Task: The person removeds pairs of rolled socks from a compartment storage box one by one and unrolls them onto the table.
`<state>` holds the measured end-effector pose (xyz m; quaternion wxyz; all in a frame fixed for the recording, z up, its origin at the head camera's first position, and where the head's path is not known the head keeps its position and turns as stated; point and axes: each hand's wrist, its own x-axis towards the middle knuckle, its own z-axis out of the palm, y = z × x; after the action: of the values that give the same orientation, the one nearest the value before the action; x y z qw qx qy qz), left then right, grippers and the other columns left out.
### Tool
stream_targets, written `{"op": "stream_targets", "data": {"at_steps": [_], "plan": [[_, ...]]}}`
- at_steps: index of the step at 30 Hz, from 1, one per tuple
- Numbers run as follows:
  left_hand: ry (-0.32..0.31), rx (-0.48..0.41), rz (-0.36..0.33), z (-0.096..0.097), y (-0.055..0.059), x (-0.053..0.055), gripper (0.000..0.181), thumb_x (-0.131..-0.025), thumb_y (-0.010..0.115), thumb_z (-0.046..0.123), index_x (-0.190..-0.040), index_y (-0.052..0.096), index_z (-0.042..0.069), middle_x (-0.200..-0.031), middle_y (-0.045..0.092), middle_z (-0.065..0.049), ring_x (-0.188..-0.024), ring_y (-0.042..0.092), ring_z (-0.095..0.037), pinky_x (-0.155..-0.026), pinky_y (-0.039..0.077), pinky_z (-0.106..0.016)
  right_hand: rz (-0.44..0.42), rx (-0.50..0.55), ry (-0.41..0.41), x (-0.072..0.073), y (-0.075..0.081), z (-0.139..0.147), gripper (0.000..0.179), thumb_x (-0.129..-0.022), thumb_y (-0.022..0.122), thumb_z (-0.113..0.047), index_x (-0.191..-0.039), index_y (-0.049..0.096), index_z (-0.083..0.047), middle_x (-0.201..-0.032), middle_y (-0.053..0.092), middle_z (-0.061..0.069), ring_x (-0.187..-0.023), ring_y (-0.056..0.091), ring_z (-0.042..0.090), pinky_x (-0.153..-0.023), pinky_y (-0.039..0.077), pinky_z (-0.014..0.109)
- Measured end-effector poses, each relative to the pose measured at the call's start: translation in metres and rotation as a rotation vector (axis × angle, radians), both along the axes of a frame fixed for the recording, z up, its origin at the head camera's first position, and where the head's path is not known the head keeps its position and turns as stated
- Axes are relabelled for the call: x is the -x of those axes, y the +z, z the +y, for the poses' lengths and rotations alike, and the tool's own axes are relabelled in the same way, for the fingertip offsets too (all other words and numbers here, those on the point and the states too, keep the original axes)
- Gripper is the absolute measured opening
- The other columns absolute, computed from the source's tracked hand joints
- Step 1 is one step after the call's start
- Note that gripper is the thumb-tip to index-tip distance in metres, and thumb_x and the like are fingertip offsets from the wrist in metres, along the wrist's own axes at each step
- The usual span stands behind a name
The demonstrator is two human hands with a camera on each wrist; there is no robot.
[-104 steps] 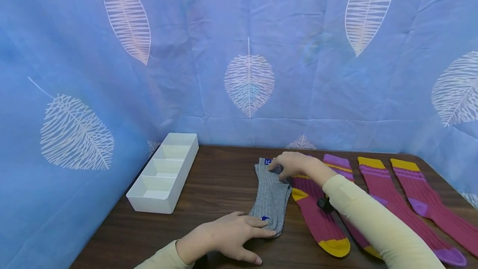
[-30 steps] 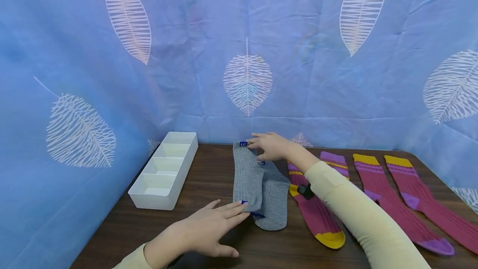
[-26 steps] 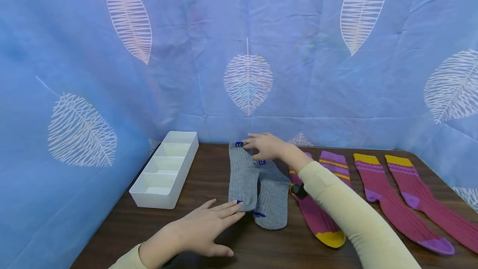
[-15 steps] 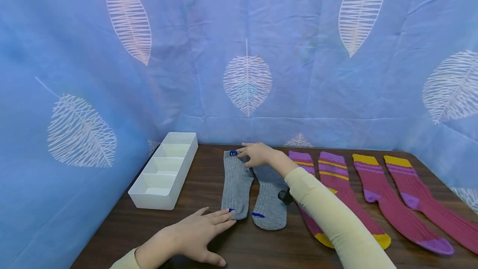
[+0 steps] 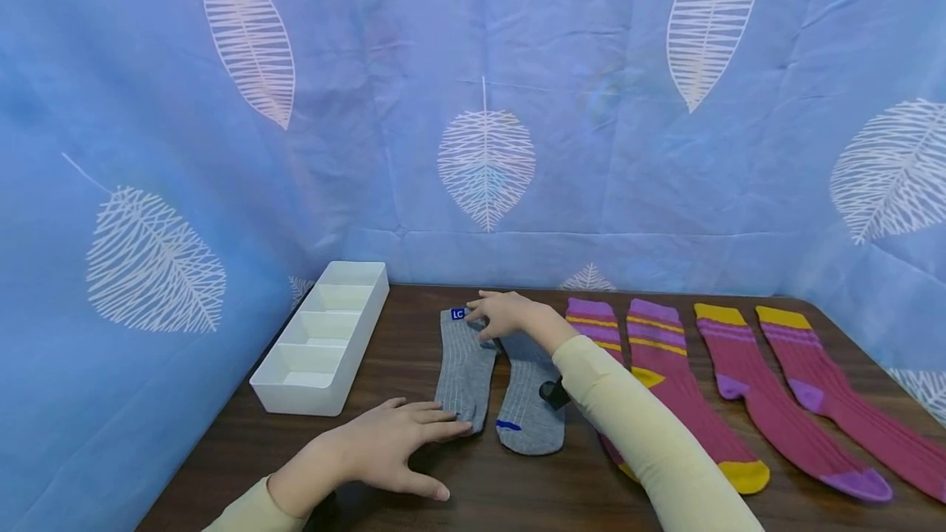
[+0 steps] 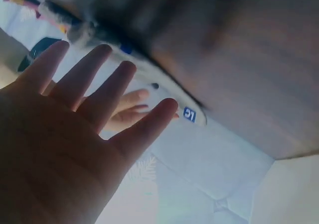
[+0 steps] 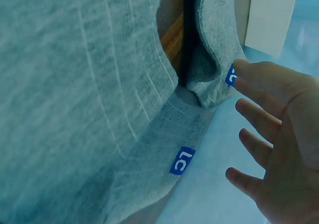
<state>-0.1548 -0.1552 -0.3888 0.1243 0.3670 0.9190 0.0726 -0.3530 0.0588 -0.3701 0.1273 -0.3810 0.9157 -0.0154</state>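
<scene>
Two grey ribbed socks lie side by side on the dark wood table. At the cuff of the left grey sock [image 5: 466, 368], my right hand [image 5: 510, 314] pinches the edge beside the blue LC label [image 5: 458, 314]; the right wrist view shows thumb and index tips on that label. My left hand [image 5: 377, 446] is spread flat over the same sock's toe, its fingertips hiding the blue toe mark. Straight fingers also show in the left wrist view. The right grey sock [image 5: 532, 401] is partly covered by my right wrist, its toe pointing towards me.
A white divided box [image 5: 296, 401] stands at the left. To the right lie two maroon socks [image 5: 687, 401] with purple cuffs and yellow toes, then two maroon socks [image 5: 769, 417] with yellow cuffs and purple toes. A blue leaf-patterned cloth [image 5: 414, 105] hangs behind the table.
The grey socks lay overlapped before. Both hands have moved the upper one left and laid it beside the other, its cuff shifting slightly towards me in the last half second.
</scene>
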Motion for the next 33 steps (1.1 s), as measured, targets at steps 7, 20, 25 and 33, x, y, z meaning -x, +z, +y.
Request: {"op": "stream_targets", "data": {"at_steps": [7, 20, 25, 33], "plan": [[0.065, -0.021, 0.123, 0.007, 0.020, 0.013, 0.070, -0.088, 0.053, 0.067, -0.146, 0.045, 0.030, -0.148, 0.051, -0.002, -0.139, 0.044, -0.027, -0.108, 0.035, -0.062, 0.074, 0.038, 0.008, -0.010, 0.012, 0.016, 0.048, -0.096, 0.061, -0.033, -0.141, 0.053, -0.019, -0.156, 0.038, 0.008, -0.149, 0.025, 0.033, -0.114, 0.029, 0.058], [0.219, -0.118, 0.296, 0.025, 0.064, 0.035, 0.067, -0.088, 0.056, 0.065, -0.142, 0.052, 0.025, -0.144, 0.054, -0.006, -0.134, 0.050, -0.028, -0.106, 0.038, -0.062, 0.191, 0.118, -0.045, -0.046, 0.053, 0.085, 0.050, -0.097, 0.058, -0.036, -0.142, 0.052, -0.016, -0.151, 0.044, 0.015, -0.140, 0.040, 0.038, -0.108, 0.039, 0.057], [0.323, -0.162, 0.346, 0.032, 0.075, 0.043, 0.068, -0.088, 0.057, 0.063, -0.144, 0.049, 0.024, -0.147, 0.050, -0.010, -0.137, 0.046, -0.033, -0.106, 0.037, -0.063, 0.263, 0.191, -0.124, -0.062, 0.056, 0.125, 0.050, -0.097, 0.058, -0.035, -0.141, 0.053, -0.012, -0.148, 0.046, 0.018, -0.139, 0.039, 0.041, -0.108, 0.035, 0.062], [0.523, -0.208, 0.416, 0.027, 0.075, 0.052, 0.077, -0.087, 0.057, 0.064, -0.151, 0.038, 0.025, -0.157, 0.036, -0.011, -0.148, 0.025, -0.036, -0.113, 0.019, -0.070, 0.413, 0.212, -0.297, -0.092, 0.051, 0.159, 0.059, -0.095, 0.058, -0.045, -0.144, 0.049, -0.015, -0.151, 0.043, 0.019, -0.141, 0.033, 0.044, -0.105, 0.032, 0.069]]}}
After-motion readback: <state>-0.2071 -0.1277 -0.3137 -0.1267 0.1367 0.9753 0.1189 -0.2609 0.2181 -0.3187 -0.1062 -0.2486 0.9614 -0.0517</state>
